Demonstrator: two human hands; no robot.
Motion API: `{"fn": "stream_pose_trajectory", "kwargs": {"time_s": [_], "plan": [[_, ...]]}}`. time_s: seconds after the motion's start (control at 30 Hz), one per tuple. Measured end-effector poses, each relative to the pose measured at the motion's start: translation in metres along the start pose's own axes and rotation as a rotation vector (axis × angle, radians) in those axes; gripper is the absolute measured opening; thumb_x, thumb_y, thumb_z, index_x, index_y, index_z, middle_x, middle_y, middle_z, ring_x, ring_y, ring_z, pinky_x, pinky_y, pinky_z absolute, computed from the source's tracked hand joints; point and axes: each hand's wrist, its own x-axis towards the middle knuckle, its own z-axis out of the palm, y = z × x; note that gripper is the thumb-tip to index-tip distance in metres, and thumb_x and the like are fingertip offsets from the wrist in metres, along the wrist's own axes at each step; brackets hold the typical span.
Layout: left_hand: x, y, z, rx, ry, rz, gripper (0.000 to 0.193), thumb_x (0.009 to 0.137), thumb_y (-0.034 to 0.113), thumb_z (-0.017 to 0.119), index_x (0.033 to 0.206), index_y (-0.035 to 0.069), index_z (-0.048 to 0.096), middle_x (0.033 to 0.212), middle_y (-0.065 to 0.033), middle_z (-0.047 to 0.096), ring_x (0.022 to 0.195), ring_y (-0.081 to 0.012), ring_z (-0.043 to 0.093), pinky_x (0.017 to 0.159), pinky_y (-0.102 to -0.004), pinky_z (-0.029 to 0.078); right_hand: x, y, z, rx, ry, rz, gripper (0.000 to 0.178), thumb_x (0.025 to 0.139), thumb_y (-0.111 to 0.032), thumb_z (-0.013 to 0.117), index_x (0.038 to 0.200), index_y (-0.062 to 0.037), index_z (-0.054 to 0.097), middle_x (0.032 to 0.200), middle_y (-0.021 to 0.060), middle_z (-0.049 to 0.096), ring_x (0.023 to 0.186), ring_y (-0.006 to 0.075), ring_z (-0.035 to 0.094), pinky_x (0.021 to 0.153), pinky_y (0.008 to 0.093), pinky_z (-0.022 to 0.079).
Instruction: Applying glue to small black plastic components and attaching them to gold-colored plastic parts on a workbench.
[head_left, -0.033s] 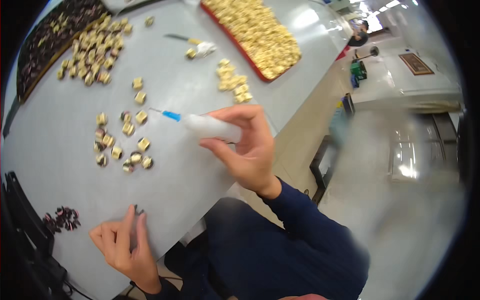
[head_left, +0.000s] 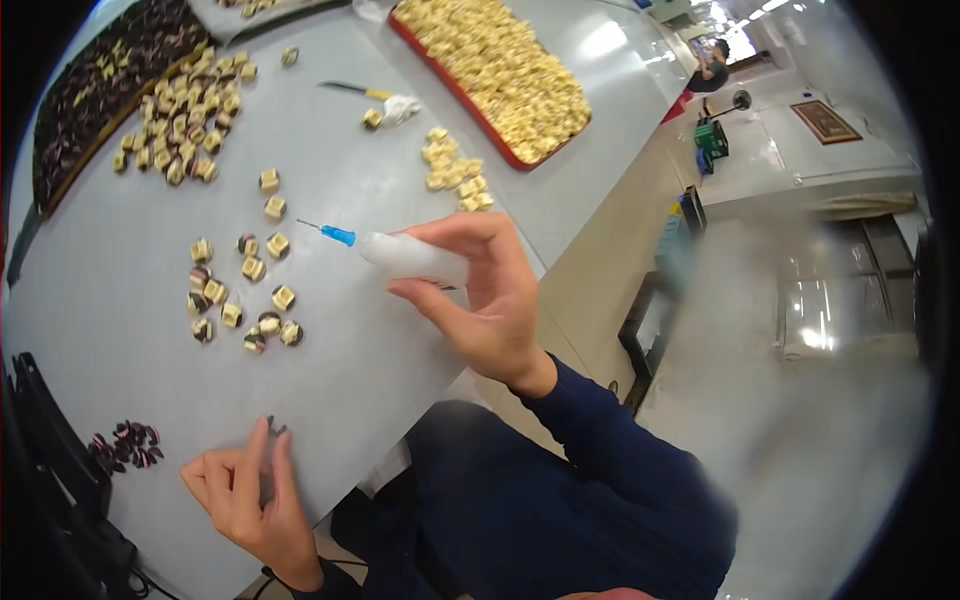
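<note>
My right hand (head_left: 490, 300) is closed round a white squeeze bottle (head_left: 412, 258), held tilted above the grey table. A blue-hubbed dispensing needle (head_left: 338, 235) is fitted on its end and points left. Past the tip lie several small cream-coloured square parts (head_left: 254, 268), some with dark and pink pieces on them. Near the table's front edge, my left hand (head_left: 250, 505) pinches a small dark piece (head_left: 274, 424) between thumb and index finger. Left of that hand is a loose pile of dark and pink pieces (head_left: 128, 445).
A larger heap of cream parts (head_left: 185, 120) lies beside a dark-filled tray (head_left: 110, 90) at the far left. A red tray (head_left: 455, 98) full of cream parts stands at the back, near loose parts (head_left: 452, 165). A yellow-handled knife (head_left: 350, 88) rests beside white crumpled material (head_left: 400, 108).
The whole picture has shifted slightly. Both hands keep their holds on the squeeze bottle and the small dark piece.
</note>
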Motion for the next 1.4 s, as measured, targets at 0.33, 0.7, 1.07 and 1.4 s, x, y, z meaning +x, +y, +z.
{"fn": "stream_pose_trajectory", "kwargs": {"time_s": [0.33, 0.7, 1.07, 1.4], "plan": [[0.007, 0.006, 0.008, -0.062, 0.041, 0.034, 0.027, 0.072, -0.004, 0.077, 0.097, 0.004, 0.074, 0.073, -0.0029, 0.048, 0.077, -0.0193, 0.043, 0.066, -0.0312, 0.038, 0.005, 0.009, -0.005, -0.073, -0.063, 0.139, 0.043, 0.081, 0.009, 0.072, 0.119, 0.0011, 0.056, 0.12, 0.0122, 0.066, 0.106, 0.0157, 0.064, 0.087, 0.0262, 0.052], [0.008, 0.004, 0.007, -0.076, 0.056, 0.025, 0.031, 0.068, -0.002, 0.081, 0.096, 0.006, 0.075, 0.071, -0.0003, 0.051, 0.078, -0.02, 0.043, 0.064, -0.0317, 0.038, 0.016, 0.019, -0.072, -0.727, 0.03, -0.074, 0.023, 0.085, 0.0, 0.07, 0.107, -0.0013, 0.063, 0.107, 0.0096, 0.064, 0.091, 0.0175, 0.062, 0.08, 0.0286, 0.05], [0.006, 0.003, 0.006, -0.086, 0.077, 0.076, 0.033, 0.061, -0.003, 0.081, 0.092, 0.007, 0.075, 0.07, -0.0015, 0.049, 0.075, -0.0195, 0.043, 0.063, -0.0313, 0.038, 0.003, 0.015, -0.068, -0.438, 0.169, 0.07, 0.018, 0.085, 0.002, 0.07, 0.102, 0.0038, 0.064, 0.102, 0.0107, 0.065, 0.081, 0.0161, 0.062, 0.075, 0.0279, 0.052], [0.007, -0.002, 0.006, -0.078, 0.202, 0.205, 0.041, 0.052, -0.001, 0.084, 0.09, 0.01, 0.077, 0.067, 0.0016, 0.048, 0.072, -0.0192, 0.042, 0.061, -0.0306, 0.035, -0.024, -0.033, 0.012, 0.464, -0.452, 0.372, 0.03, 0.08, 0.016, 0.068, 0.107, 0.0081, 0.061, 0.102, 0.0172, 0.062, 0.09, 0.0195, 0.064, 0.081, 0.0295, 0.055]]}}
